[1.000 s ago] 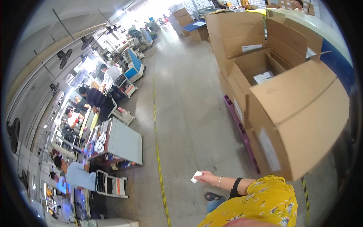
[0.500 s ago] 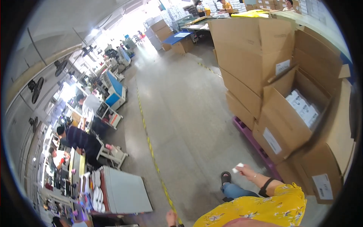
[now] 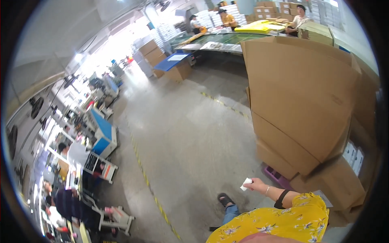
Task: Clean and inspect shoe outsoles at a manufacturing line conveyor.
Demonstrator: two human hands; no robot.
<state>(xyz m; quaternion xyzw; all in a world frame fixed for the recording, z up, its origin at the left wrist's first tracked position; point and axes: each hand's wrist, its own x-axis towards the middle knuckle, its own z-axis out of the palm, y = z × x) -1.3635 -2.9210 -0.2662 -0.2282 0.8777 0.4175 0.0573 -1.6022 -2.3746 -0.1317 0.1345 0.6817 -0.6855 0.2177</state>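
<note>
A small white object [image 3: 245, 184], perhaps folded paper or a little roll, is pinched in the fingers of my right hand [image 3: 256, 185]. That hand hangs out over the grey floor, with a bracelet at the wrist and a dark band higher on the forearm. Just right of it, a purple pallet [image 3: 276, 177] carries stacked cardboard boxes [image 3: 300, 97]. One opened box [image 3: 338, 182] there shows white packs [image 3: 353, 157] inside. My left hand is out of the picture.
Yellow-black tape [image 3: 150, 188] runs along the floor at left, beside workbenches, a blue-white machine [image 3: 103, 131] and bent-over workers [image 3: 77, 208]. Ahead are a blue-topped box [image 3: 174, 62] and a long green table [image 3: 221, 42] with people behind it.
I have moved forward along the aisle; the boxes and pallet are closer at right. My left hand has dropped out of view. My right hand still holds the white object.
</note>
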